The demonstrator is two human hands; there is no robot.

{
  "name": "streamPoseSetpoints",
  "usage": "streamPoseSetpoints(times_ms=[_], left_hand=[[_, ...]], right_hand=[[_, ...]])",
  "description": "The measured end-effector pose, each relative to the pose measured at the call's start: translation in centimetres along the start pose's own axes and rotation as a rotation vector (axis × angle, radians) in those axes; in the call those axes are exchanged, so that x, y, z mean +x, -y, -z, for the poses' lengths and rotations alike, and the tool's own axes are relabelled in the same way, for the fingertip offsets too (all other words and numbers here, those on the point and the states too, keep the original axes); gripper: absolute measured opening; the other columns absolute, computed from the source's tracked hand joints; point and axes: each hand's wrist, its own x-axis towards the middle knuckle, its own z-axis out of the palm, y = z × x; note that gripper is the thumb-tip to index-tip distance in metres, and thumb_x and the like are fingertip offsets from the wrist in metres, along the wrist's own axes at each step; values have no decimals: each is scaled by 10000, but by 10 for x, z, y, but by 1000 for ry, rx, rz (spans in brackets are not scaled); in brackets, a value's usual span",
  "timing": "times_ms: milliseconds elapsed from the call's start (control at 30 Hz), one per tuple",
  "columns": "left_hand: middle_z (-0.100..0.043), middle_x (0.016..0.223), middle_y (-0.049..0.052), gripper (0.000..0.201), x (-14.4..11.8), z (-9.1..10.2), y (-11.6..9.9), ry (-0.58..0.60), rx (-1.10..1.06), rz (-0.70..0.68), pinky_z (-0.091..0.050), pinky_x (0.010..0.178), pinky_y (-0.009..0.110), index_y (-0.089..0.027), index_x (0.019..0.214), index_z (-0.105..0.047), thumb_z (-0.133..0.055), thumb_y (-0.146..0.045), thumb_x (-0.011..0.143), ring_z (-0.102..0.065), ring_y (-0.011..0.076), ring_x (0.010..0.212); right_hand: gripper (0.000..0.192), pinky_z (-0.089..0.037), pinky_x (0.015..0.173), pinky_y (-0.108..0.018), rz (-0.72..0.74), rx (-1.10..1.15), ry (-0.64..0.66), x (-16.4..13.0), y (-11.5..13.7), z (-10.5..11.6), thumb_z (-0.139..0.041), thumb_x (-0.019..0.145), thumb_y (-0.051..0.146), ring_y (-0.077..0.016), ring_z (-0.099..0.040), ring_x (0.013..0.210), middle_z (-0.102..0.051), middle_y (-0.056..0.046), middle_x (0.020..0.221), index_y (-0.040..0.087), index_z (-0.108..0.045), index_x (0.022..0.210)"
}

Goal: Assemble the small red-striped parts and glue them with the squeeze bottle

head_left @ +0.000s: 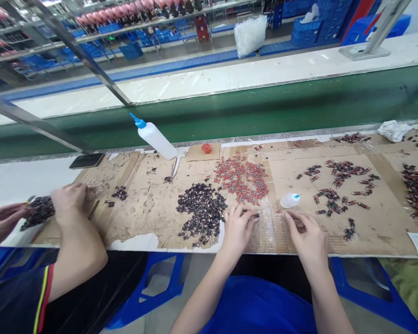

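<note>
My left hand [237, 226] is closed in a pinch on a small black part [256, 215], just right of a heap of small black parts [202, 211]. Thumb and forefinger of my right hand [308, 236] come together beside a small white bottle [290, 200] with a blue tip; whatever they grip is too small to make out. Beyond my left hand lies a pile of small red pieces with metal ends [242, 178]. Clusters of joined red-and-black pieces [346, 171] are spread to the right. All of this rests on worn cardboard [142, 199].
A large white bottle [158, 139] with a blue nozzle and a red cap [206, 148] stand toward the back. At left, a co-worker's hands [69, 197] work near a black heap [40, 211] and a phone [87, 161]. A green conveyor belt [230, 111] runs behind.
</note>
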Motion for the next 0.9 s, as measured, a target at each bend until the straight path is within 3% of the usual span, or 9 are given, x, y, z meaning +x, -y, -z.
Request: streamPoseSetpoints(times_ms=[167, 333, 500, 667, 767, 900], left_hand=[[-711, 910, 40, 115, 0, -3, 1, 6, -49, -20, -427, 821, 404, -226, 865, -708, -650, -134, 828, -577, 243, 953], [-738, 878, 43, 129, -3, -2, 3, -28, -270, -86, -495, 794, 350, -208, 918, -703, -591, -158, 878, -634, 199, 866], [-747, 863, 54, 144, -7, 0, 0, -89, -445, -29, -535, 775, 315, -200, 912, -728, -590, -237, 890, -665, 183, 822], [-758, 879, 69, 174, -9, 4, -3, -84, -541, 35, -545, 806, 335, -206, 908, -754, -594, -274, 884, -674, 192, 843], [-762, 869, 70, 173, -10, 5, -3, -84, -605, 70, -550, 808, 341, -210, 910, -762, -600, -260, 873, -677, 195, 840], [-764, 892, 76, 163, -10, 4, -4, -74, -665, 155, -550, 832, 337, -199, 908, -766, -618, -223, 846, -684, 194, 861]], right_hand=[[582, -458, 673, -360, -4, -97, -34, 0, 10, -16, -407, 869, 653, -216, -600, 649, -693, -110, 831, 173, -736, 844], [597, -435, 714, -361, 88, -146, -65, 0, 8, -23, -331, 919, 617, -241, -592, 733, -671, -109, 792, 180, -717, 784], [532, -436, 670, -318, 144, -127, -29, 1, 8, -23, -338, 949, 550, -196, -602, 691, -671, -82, 851, 201, -734, 881], [543, -436, 628, -331, 126, -239, -13, 2, 10, -28, -306, 965, 522, -209, -603, 677, -654, -98, 820, 203, -732, 856], [549, -490, 692, -380, 115, -122, -19, 0, 11, -29, -304, 955, 541, -252, -638, 755, -674, -133, 837, 173, -700, 862], [381, -562, 730, -371, -23, 296, 107, -7, 18, -23, -498, 894, 520, -228, -680, 770, -717, -106, 884, 184, -679, 909]])
